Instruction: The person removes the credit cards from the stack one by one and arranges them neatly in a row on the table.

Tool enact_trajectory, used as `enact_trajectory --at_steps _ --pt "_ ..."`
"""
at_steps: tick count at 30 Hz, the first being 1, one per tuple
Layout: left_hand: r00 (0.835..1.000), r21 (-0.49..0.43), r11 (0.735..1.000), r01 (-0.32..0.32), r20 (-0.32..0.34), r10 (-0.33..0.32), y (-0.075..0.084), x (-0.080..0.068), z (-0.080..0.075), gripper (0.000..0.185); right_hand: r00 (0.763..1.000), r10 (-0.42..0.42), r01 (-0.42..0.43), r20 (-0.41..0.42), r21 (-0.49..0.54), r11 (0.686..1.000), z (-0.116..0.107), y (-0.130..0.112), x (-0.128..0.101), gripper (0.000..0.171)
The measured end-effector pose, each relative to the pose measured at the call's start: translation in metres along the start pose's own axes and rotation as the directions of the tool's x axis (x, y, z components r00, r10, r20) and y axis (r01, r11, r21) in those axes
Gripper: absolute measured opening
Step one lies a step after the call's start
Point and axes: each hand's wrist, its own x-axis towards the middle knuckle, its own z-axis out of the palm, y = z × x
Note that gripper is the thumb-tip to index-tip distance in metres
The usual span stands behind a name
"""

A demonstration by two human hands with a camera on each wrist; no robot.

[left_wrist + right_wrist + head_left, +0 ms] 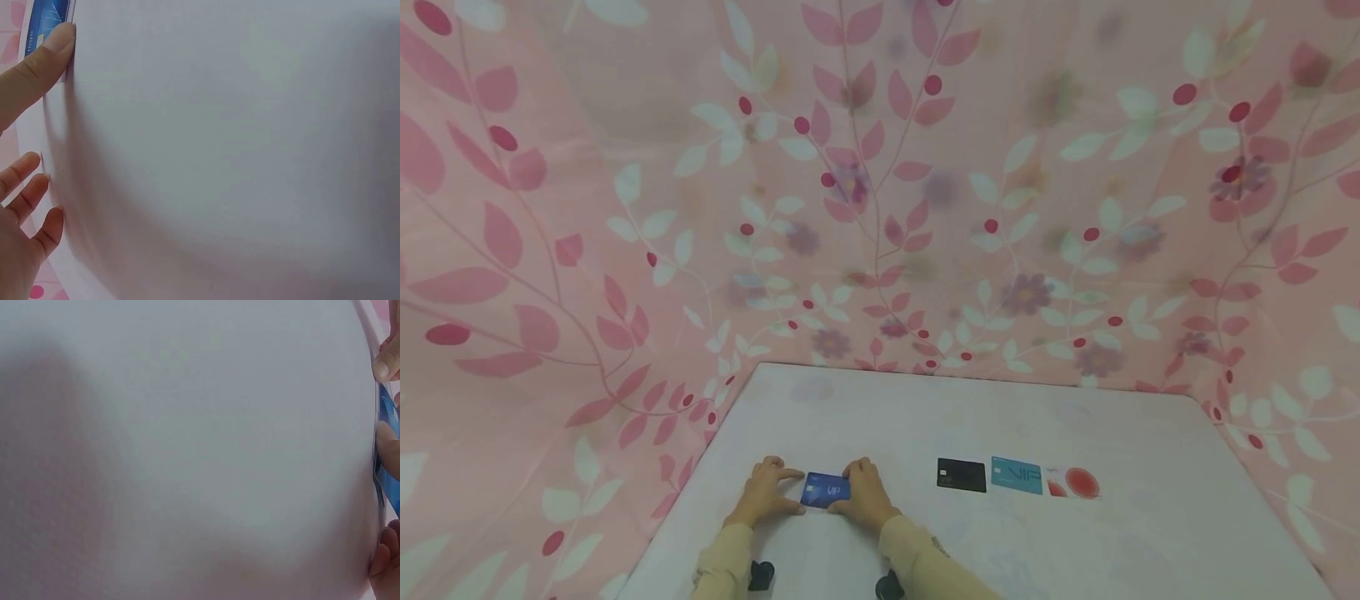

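Observation:
A blue card [826,490] printed with VIP lies on the white table, between my two hands. At its left end my left hand [767,493] holds the corners between thumb and index finger. In the left wrist view, the left thumb [53,53] lies over the card's edge, with the other fingers [31,197] loosely bent away from it. My right hand [867,493] grips the right end, index finger at the far edge and thumb at the near edge. The right wrist view catches the right thumb [387,447] against the blue card [389,412] at the frame's edge.
To the right, a black card [961,475], a teal VIP card [1017,475] and a white card with red circles [1078,482] lie in a row on the white table [1000,550]. Pink floral cloth [880,208] hangs behind and at both sides.

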Motion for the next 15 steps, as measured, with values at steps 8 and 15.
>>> enact_trajectory --at_steps 8,15 --pt "0.998 -0.020 0.998 -0.057 -0.039 0.056 0.006 -0.008 -0.003 0.052 0.997 0.068 -0.069 0.024 0.088 0.994 -0.002 -0.009 -0.004 0.050" --pt "1.000 0.000 1.000 0.001 -0.003 -0.001 0.007 -0.006 -0.002 0.051 0.996 0.065 -0.072 0.054 0.138 0.988 -0.005 -0.013 -0.005 0.054"
